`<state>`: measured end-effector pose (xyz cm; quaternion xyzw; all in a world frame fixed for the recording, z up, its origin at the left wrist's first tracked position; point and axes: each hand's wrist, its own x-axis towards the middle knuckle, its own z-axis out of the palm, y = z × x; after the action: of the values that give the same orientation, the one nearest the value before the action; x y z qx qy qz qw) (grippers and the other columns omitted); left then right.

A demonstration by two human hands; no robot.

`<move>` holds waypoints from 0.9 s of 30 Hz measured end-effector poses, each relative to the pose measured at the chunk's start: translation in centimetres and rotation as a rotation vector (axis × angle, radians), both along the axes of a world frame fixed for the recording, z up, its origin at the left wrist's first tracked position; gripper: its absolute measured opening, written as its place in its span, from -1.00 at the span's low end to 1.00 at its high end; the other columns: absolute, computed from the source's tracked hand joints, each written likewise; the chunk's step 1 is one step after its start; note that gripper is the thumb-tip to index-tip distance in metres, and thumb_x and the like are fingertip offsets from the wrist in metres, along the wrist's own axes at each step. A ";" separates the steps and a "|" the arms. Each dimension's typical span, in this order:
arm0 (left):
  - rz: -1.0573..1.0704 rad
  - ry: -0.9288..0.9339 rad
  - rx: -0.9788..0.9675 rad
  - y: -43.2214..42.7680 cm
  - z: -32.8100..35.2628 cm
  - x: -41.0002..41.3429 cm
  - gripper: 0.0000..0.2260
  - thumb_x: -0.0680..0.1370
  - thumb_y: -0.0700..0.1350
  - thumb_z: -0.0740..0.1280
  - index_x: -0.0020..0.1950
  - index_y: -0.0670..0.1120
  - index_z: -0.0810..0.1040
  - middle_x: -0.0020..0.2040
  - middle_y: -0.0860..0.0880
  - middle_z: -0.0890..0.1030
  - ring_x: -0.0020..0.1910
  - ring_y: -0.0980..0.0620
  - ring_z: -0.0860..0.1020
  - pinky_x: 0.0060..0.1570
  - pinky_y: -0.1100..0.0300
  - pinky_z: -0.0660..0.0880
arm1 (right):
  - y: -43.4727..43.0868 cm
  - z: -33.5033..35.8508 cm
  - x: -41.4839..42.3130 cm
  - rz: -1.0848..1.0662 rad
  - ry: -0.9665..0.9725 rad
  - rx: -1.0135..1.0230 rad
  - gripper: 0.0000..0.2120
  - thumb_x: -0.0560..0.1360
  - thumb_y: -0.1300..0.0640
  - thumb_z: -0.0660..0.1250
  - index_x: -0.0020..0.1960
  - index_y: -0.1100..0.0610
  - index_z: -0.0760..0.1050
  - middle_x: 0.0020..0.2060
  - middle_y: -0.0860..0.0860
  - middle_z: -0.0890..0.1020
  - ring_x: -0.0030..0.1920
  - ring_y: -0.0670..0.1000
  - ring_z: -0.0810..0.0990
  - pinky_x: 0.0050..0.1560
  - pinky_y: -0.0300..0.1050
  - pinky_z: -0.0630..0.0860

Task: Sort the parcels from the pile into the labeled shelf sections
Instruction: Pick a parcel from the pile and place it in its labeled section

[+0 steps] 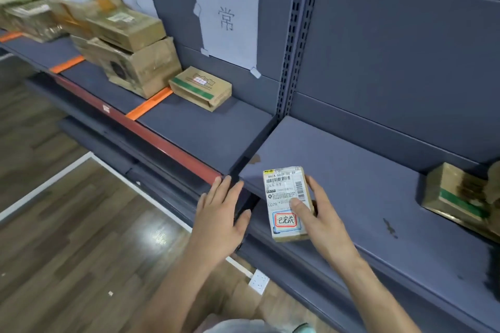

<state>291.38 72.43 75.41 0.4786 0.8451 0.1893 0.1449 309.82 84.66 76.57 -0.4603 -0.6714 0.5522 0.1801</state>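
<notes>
A: Where's the parcel?
B: At the near edge of the right shelf. The right hand pinches it, thumb on its label.
A: And the left hand?
B: Grip spread, fingers straight at the shelf edge.

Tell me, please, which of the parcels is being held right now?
The small parcel with the big white label, gripped by the right hand at the shelf's front edge. No hand touches the other boxes.
</notes>
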 end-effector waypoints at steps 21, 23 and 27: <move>0.427 -0.030 0.015 -12.1 0.1 -19.7 -0.41 0.68 0.11 0.23 0.67 0.11 0.10 0.70 0.06 0.01 0.66 0.11 -0.14 0.59 0.05 -0.14 | -5.7 -0.7 -27.1 0.457 0.107 -0.063 -0.51 0.64 -0.04 0.30 0.49 -0.33 0.24 0.17 -0.35 0.63 0.10 -0.20 0.67 0.12 -0.15 0.61; 0.448 -0.038 0.007 -11.2 0.1 -21.9 -0.41 0.68 0.11 0.22 0.67 0.12 0.09 0.70 0.08 -0.01 0.66 0.11 -0.15 0.59 0.01 -0.12 | -5.0 -0.9 -29.6 0.479 0.118 -0.094 -0.52 0.65 -0.01 0.29 0.49 -0.30 0.25 0.19 -0.33 0.62 0.14 -0.18 0.66 0.15 -0.08 0.60; 0.456 -0.035 -0.020 -9.1 0.6 -26.4 -0.41 0.68 0.11 0.20 0.68 0.12 0.06 0.70 0.06 -0.03 0.66 0.10 -0.17 0.60 -0.01 -0.11 | -3.0 -1.0 -34.7 0.485 0.123 -0.121 -0.54 0.64 0.01 0.29 0.44 -0.35 0.27 0.15 -0.36 0.63 0.10 -0.23 0.66 0.01 -0.26 0.59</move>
<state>264.96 63.32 75.97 0.2702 0.9306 0.2170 0.1175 275.11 81.63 75.56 -0.2611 -0.7157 0.6455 0.0549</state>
